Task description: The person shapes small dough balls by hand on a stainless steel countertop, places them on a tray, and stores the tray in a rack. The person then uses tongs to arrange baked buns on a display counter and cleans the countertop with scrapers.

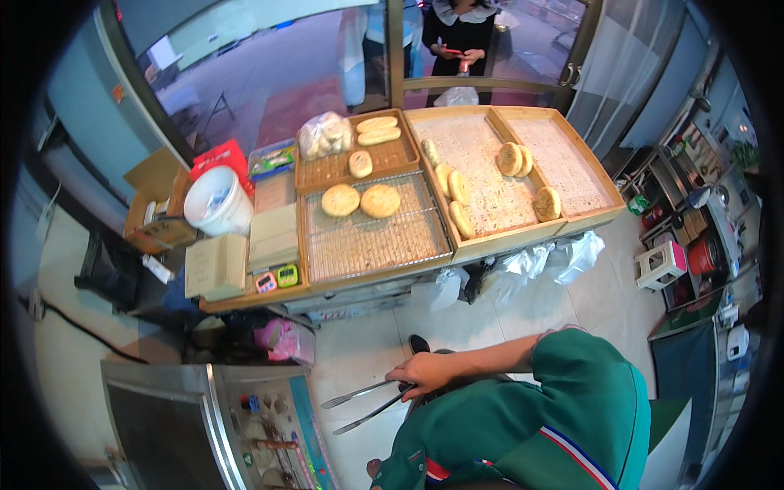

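My right hand [420,374] is closed on a pair of metal tongs [359,390], their two arms apart with nothing between them. The tongs point left, above the tiled floor and beside a metal appliance [163,412]. A sliver of my left hand [374,467] shows at the lower edge beside my green top; its fingers are mostly hidden. Ahead, two round flatbreads [380,201] lie on a wire rack [367,237], and more round breads [512,159] rest in wooden trays [576,163]. A wicker tray [327,175] holds long rolls [378,133] and a bag of buns [325,135].
A white bucket [219,204], cardboard box [155,196], paper bag stacks [273,234] and small timers [287,276] crowd the counter's left. Plastic bags [576,257] hang below the trays. Behind the window stands a person [457,33] with a phone. Shelving [678,212] lines the right.
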`<move>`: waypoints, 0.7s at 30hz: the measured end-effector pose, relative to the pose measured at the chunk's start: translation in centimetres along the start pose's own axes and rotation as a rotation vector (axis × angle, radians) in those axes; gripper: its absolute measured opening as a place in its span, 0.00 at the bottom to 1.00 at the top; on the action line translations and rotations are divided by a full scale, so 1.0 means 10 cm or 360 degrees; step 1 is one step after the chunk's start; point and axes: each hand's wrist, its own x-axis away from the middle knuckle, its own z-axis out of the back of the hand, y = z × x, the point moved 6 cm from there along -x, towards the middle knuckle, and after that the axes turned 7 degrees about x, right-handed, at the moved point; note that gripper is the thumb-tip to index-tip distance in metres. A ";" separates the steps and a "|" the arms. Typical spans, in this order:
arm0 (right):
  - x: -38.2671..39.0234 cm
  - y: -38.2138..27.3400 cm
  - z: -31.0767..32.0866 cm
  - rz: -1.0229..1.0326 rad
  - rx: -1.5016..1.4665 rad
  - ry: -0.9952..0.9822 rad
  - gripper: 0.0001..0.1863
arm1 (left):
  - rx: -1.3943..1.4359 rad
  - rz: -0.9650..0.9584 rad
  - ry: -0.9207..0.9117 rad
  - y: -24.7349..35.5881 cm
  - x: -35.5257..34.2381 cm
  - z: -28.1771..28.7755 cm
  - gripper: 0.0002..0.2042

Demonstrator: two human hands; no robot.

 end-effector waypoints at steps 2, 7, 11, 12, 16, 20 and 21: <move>0.17 0.09 0.08 -0.0101 0.0036 0.0144 0.31 | 0.0020 -0.0024 -0.0041 0.22 -0.17 0.05 0.14; 0.49 0.37 0.16 -0.0452 0.0030 0.0268 0.33 | 0.0109 -0.0103 -0.0147 0.82 -0.52 -0.05 0.13; 0.58 0.47 0.17 -0.0547 -0.0045 0.0299 0.34 | -0.0008 -0.0494 -0.0209 1.22 -0.76 -0.33 0.14; 0.59 0.48 0.20 -0.0511 -0.0044 0.0359 0.34 | 0.0018 -0.0555 -0.0248 1.26 -0.79 -0.38 0.14; 0.54 0.49 0.20 -0.0480 -0.0113 0.0354 0.33 | -0.0144 -0.0348 -0.0238 1.13 -0.87 -0.50 0.13; 0.44 0.47 0.23 -0.0426 -0.0130 0.0324 0.33 | -0.0289 -0.0182 -0.0201 0.92 -0.75 -0.43 0.13; 0.41 0.46 0.26 -0.0396 -0.0106 0.0342 0.33 | -0.0324 -0.0162 -0.0185 0.87 -0.70 -0.38 0.13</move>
